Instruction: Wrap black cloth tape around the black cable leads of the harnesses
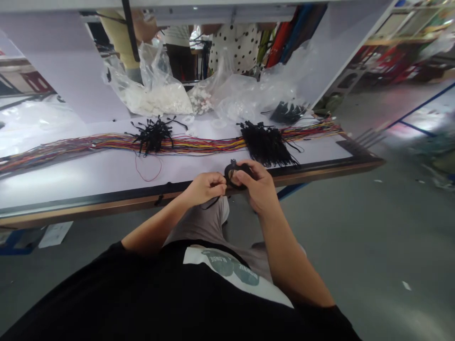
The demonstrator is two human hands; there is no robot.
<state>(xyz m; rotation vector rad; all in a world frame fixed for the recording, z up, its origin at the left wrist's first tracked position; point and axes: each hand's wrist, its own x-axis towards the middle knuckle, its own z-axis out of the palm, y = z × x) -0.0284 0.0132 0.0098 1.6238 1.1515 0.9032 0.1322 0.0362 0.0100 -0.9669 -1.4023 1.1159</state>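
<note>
My right hand (256,186) is closed around a small coil of black wire (234,173) at the front edge of the white table (106,175). My left hand (206,187) is pinched on the same coil from the left, and a short black end (210,203) hangs below it. Both hands meet just over the table's wooden edge, above my lap.
A long bundle of coloured wires (199,143) runs across the table. Two heaps of black wire pieces (153,135) (267,142) lie on it, with one loose red wire (149,173). Clear plastic bags (159,90) of white parts stand behind. People stand beyond the table.
</note>
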